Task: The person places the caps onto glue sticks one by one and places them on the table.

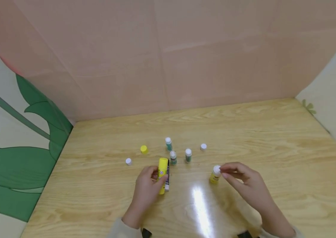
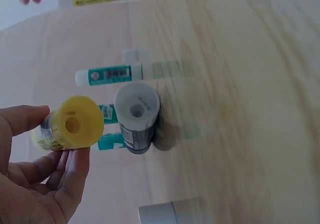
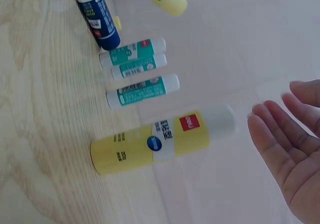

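My left hand (image 1: 148, 185) grips a plain yellow glue stick (image 2: 82, 121) between thumb and fingers, its hollow base facing the left wrist camera. Beside it a dark blue glue stick (image 3: 97, 17) with a white base lies on the table. On the right, a larger yellow glue stick (image 3: 150, 141) with a white cap stands upright. My right hand (image 1: 246, 181) is beside that white cap, with loosely bent fingers and nothing held; in the right wrist view a gap shows between fingertips and cap. Several small teal glue sticks (image 1: 188, 155) stand upright between the hands.
A yellow cap (image 1: 144, 149) and a white cap (image 1: 128, 161) sit on the wooden table (image 1: 102, 205) at the left. Another white cap (image 1: 203, 147) lies behind the teal sticks. A pink backdrop (image 1: 168, 66) rises along the far edge, with printed panels at both sides.
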{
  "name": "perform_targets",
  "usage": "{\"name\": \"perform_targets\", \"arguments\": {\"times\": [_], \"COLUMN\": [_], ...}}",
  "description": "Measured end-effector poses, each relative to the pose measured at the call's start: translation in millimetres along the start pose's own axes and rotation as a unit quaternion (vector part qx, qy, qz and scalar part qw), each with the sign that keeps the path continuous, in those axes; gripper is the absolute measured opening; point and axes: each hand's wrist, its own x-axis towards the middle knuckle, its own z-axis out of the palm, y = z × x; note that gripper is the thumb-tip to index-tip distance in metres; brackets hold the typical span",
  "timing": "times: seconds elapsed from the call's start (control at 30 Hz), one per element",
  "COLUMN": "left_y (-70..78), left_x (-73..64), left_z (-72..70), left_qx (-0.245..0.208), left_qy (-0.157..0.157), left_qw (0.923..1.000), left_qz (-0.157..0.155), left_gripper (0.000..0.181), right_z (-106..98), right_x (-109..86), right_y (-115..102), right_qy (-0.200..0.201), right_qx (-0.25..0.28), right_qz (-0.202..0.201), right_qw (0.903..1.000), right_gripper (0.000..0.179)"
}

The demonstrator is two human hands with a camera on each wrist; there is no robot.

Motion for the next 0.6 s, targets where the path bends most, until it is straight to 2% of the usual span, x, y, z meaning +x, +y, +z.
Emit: {"name": "perform_targets", "arguments": {"times": [0.23, 0.43, 0.57, 0.6], "left_y": [-6.8, -14.2, -20.1, -21.5], "left_x": [7.4, 15.6, 20.7, 21.6], "left_z": [-1.5, -0.3, 0.7, 0.9], "left_qx": [0.018, 0.027, 0.032, 0.035], "left_qy": [0.019, 0.034, 0.022, 0.017], "left_qw": [0.9991, 0.9975, 0.9959, 0.9954], "left_qz": [-0.034, -0.055, -0.082, -0.087], "left_gripper": [0.028, 0.027, 0.028, 0.028], "right_z": [-4.7, -5.6, -5.2, -4.9], "right_x": [-1.7, -3.6, -4.4, -4.1], "right_y": [3.5, 15.1, 16.5, 12.5], "right_qy": [0.001, 0.016, 0.024, 0.027], "right_qx": [-0.023, -0.011, -0.023, -0.035], "right_qz": [0.022, 0.023, 0.033, 0.045], "right_qw": [0.9995, 0.9996, 0.9989, 0.9980], "right_gripper": [0.020, 0.020, 0.021, 0.019]}}
